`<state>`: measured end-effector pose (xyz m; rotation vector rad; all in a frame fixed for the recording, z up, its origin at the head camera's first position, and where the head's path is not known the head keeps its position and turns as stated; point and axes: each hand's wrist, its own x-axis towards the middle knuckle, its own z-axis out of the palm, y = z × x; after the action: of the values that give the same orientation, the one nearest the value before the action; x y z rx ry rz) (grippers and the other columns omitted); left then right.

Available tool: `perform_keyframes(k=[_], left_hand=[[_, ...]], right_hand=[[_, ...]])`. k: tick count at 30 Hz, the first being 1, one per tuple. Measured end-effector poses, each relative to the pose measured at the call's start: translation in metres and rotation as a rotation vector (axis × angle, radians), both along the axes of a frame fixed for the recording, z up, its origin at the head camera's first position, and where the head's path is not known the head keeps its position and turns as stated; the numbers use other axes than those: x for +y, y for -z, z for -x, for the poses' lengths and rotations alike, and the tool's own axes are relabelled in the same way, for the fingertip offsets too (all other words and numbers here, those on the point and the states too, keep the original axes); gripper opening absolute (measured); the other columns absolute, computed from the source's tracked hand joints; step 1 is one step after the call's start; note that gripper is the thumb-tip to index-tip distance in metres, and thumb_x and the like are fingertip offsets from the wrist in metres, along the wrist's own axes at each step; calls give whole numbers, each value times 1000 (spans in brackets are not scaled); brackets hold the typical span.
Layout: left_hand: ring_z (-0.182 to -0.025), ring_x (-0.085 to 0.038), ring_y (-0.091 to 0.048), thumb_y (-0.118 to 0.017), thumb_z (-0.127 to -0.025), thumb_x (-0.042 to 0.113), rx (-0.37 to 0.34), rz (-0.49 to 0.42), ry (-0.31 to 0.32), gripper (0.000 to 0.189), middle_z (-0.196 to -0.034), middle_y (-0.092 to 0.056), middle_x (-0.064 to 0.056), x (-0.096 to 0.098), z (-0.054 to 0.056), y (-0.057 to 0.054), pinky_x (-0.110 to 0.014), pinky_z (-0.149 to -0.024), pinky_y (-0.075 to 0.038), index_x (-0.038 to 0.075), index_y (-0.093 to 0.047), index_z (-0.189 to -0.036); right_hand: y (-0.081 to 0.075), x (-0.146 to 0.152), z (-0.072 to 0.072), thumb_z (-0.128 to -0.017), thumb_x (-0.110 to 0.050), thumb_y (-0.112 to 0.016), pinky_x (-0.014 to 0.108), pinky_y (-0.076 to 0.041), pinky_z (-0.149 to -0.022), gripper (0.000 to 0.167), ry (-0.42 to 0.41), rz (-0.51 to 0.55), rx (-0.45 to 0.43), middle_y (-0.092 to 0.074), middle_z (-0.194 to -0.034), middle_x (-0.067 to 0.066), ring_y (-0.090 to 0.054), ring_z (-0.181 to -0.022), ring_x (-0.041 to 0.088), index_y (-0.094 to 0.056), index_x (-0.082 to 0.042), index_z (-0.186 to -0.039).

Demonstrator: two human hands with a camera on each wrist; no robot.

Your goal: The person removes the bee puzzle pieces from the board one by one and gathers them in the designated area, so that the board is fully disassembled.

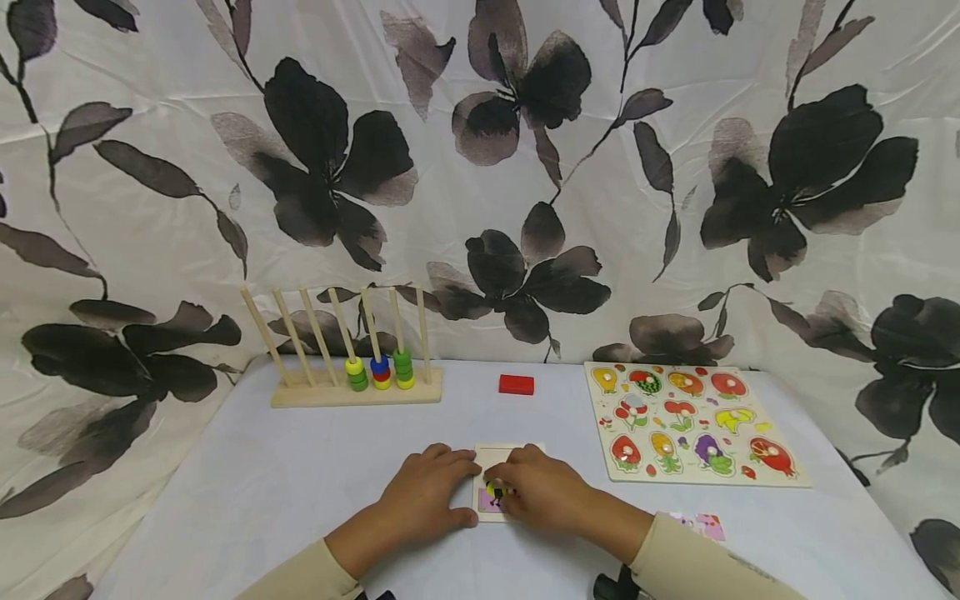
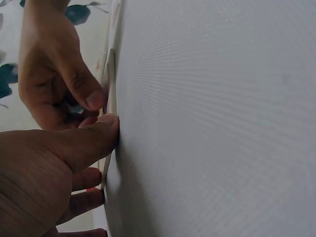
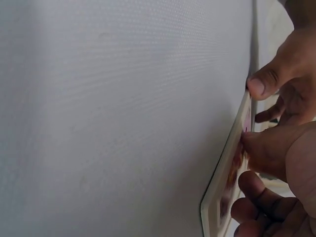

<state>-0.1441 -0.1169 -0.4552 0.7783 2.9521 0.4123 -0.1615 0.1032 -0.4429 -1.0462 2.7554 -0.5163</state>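
Observation:
A small pale wooden frame [image 1: 510, 517] lies flat on the table, with a pink picture piece bearing a yellow and black bee [image 1: 495, 493] in its lower part. My left hand [image 1: 423, 492] rests at the frame's left side, its thumb by the near corner and its fingers along the edge. With thumb and bent fingers, my right hand [image 1: 551, 492] pinches at the bee puzzle piece and covers the frame's right part. In the right wrist view the right thumb [image 3: 266, 148] touches the picture. The piece's outline is hidden by the fingers.
A wooden peg rack [image 1: 356, 393] with colored rings stands at the back left. Behind the frame lies a red block [image 1: 516, 384]. A fruit puzzle board [image 1: 697, 425] occupies the right side. Pink picture pieces [image 1: 705, 525] lie beside the right forearm, partly hidden by the sleeve.

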Motion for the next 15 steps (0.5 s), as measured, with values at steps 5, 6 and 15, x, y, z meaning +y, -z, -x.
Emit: perform_keyframes(k=[5, 6, 15], left_hand=[[-128, -29, -53, -85, -81, 47, 7, -6, 5, 59, -140, -61, -2, 0, 0, -1, -54, -97, -46, 16, -69, -128], [-127, -29, -53, -85, -80, 46, 11, -7, 7, 58, -140, -62, -2, -1, -1, -1, -54, -96, -46, 16, -69, -128], [-127, -29, -53, -85, -80, 46, 13, -3, 8, 59, -140, -62, -3, 0, 1, -1, -53, -97, -46, 16, -69, -128]], right_hand=[[0, -2, 0, -88, -12, -74, 24, -46, -63, 33, -2, -19, -11, -60, -94, -9, -51, -90, 8, -75, -18, -120], [-1, -2, 0, -88, -12, -75, 24, -46, -64, 32, -3, -19, -13, -60, -95, -9, -51, -90, 8, -75, -17, -120], [-5, -8, 5, -86, -16, -81, 26, -47, -67, 29, 2, -51, -70, -60, -98, -7, -50, -89, 9, -73, -19, -113]])
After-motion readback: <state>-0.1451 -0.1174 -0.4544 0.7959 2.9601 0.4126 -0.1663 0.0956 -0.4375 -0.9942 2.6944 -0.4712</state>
